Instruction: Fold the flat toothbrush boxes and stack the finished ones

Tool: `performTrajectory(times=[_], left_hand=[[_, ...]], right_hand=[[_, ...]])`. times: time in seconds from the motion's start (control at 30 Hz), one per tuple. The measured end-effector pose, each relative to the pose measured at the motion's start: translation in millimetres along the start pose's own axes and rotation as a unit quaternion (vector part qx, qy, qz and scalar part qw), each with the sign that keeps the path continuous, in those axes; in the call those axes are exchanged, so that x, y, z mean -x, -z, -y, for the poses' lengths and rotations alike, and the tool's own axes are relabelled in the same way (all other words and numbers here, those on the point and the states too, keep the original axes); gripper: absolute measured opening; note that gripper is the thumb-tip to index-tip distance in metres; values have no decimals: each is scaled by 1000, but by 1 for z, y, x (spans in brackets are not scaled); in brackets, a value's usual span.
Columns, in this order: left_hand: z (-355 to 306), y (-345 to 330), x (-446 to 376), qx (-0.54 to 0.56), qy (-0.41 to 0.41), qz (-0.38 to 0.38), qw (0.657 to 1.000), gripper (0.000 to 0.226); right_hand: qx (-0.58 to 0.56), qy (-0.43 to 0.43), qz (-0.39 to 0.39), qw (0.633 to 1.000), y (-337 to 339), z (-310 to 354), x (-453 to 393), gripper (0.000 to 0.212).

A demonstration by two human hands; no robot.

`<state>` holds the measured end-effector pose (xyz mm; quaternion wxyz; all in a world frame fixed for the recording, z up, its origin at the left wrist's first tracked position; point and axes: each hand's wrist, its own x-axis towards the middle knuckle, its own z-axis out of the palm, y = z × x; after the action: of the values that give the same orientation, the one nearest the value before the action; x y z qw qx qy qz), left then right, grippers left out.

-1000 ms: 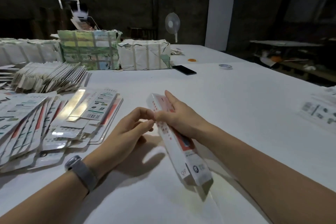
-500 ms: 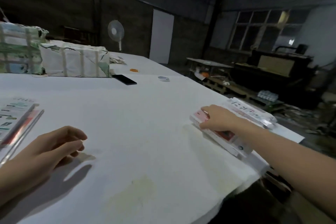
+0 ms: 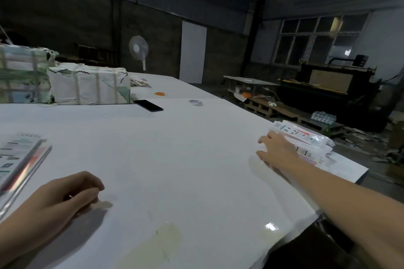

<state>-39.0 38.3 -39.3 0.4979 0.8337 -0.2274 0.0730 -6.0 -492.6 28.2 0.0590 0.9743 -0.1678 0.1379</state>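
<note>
Head view: right hand (image 3: 276, 149) spread, seemingly touching folded boxes (image 3: 306, 140); left hand (image 3: 65, 199) loosely curled, holding nothing.

Two bare forearms, no sleeves in view — hands bare, left hand (image 3: 65, 199), right hand (image 3: 276, 148)

table (image 3: 175, 159) – smooth glossy white, folded boxes (image 3: 306, 140) – printed card w/ shiny film, bundles (image 3: 89, 85) paper-wrapped, phone (image 3: 148, 105) glossy black
</note>
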Motion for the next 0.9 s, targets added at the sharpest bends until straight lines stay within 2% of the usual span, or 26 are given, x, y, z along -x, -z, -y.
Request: performTrajectory(times=[0.07, 0.17, 0.37, 0.47, 0.57, 0.6, 0.67, 0.73, 0.8, 0.83, 0.9], left_hand=[[-8, 10, -7, -33, 24, 2, 999, 17], [-18, 9, -7, -54, 1, -8, 998, 26], [-31, 14, -6, -193, -53, -3, 980, 30], [-29, 23, -5, -257, -68, -69, 962, 34], [-22, 38, -8, -369, -82, -155, 913, 33], [-19, 43, -10, -409, -62, -176, 893, 39], [-11, 57, -13, -480, 43, -179, 858, 53], [-8, 65, -13, -503, 169, -130, 837, 67], [-3, 70, -11, -507, 255, -89, 819, 72], [-2, 71, -10, -504, 272, -78, 816, 72], [-4, 72, -11, -513, 253, -76, 817, 69]], right_hand=[[-72, 51, -6, 996, 2, 45, 5, 35], [-179, 145, -10, 973, 15, 127, 25, 29], [-317, 348, -5, 882, 48, 284, 85, 27], [-401, 396, -2, 826, 54, 333, 112, 24], [-465, 396, -25, 791, 39, 351, 130, 28], [-472, 396, -27, 787, 34, 351, 131, 28], [-503, 387, -16, 772, 26, 351, 127, 23], [-535, 362, 3, 763, 24, 347, 123, 21], [-567, 340, 30, 750, 23, 348, 120, 25], [-575, 333, 40, 746, 23, 348, 120, 27], [-586, 326, 52, 740, 24, 349, 119, 30]])
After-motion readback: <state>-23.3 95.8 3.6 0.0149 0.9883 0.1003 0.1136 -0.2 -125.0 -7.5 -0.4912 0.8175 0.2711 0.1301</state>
